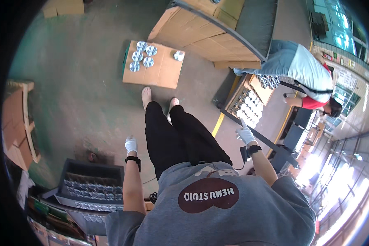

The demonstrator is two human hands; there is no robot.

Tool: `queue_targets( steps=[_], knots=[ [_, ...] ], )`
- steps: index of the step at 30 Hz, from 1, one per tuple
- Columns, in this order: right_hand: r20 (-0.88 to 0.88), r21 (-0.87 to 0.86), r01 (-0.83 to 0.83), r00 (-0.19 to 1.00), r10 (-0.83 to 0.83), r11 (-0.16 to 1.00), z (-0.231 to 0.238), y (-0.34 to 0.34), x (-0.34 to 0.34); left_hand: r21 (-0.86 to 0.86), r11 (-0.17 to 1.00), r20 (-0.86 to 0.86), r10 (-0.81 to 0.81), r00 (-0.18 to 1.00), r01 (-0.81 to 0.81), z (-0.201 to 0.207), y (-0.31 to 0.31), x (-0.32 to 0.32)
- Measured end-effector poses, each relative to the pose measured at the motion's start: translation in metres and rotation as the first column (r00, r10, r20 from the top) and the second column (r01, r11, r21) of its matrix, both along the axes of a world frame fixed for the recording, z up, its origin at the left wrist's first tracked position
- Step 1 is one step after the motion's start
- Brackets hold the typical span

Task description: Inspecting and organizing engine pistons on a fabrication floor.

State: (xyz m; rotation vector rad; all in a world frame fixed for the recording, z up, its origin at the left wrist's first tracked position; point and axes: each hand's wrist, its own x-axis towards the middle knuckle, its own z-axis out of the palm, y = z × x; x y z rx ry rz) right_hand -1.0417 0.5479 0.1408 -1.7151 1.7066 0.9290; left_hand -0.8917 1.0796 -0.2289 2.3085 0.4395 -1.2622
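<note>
My left hand [131, 145], in a white glove, hangs beside my left leg with its fingers loosely bent and nothing seen in it. My right hand [245, 134], also gloved in white, is raised at my right side with its forefinger stretched out and nothing seen in it. It is nearest to a box [232, 107] of shiny round metal parts [250, 107] on a dark-framed stand; I cannot tell whether the fingertip touches the box. Several silvery round metal cups [148, 62] stand on a flat cardboard sheet [164, 76] in front of my feet.
A cardboard-lined bin [205, 35] stands ahead. At the right, a co-worker [307, 69] bends over beside more metal parts [269, 80]. Behind my left side is a dark crate [92, 168] of metal parts. A wooden pallet with cardboard [18, 123] lies at far left.
</note>
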Motion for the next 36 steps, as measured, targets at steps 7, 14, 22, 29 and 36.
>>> queue_targets(
  steps=[7,14,22,29,36],
  knots=[
    [-0.088,-0.170,-0.162,0.985,0.149,0.972,0.005,-0.031,0.035,0.071,0.990,0.057,-0.129,0.990,0.125,0.029,-0.008,-0.033],
    [-0.036,-0.284,-0.182,0.983,0.180,0.941,0.011,-0.056,0.074,0.062,0.996,-0.041,0.069,0.997,-0.067,0.028,-0.017,-0.012],
    [-0.175,-0.299,-0.207,0.972,0.160,0.931,0.008,-0.078,0.055,-0.085,0.983,-0.083,0.156,0.984,-0.163,0.041,-0.036,0.019],
    [-0.211,-0.245,-0.196,0.967,0.145,0.950,-0.004,-0.075,0.028,0.029,0.998,0.012,-0.052,0.999,0.052,0.045,-0.029,0.041],
    [-0.118,-0.355,-0.272,0.962,0.246,0.894,-0.009,-0.079,0.026,-0.018,0.997,0.053,-0.068,0.996,0.069,0.049,-0.031,0.073]
  ],
)
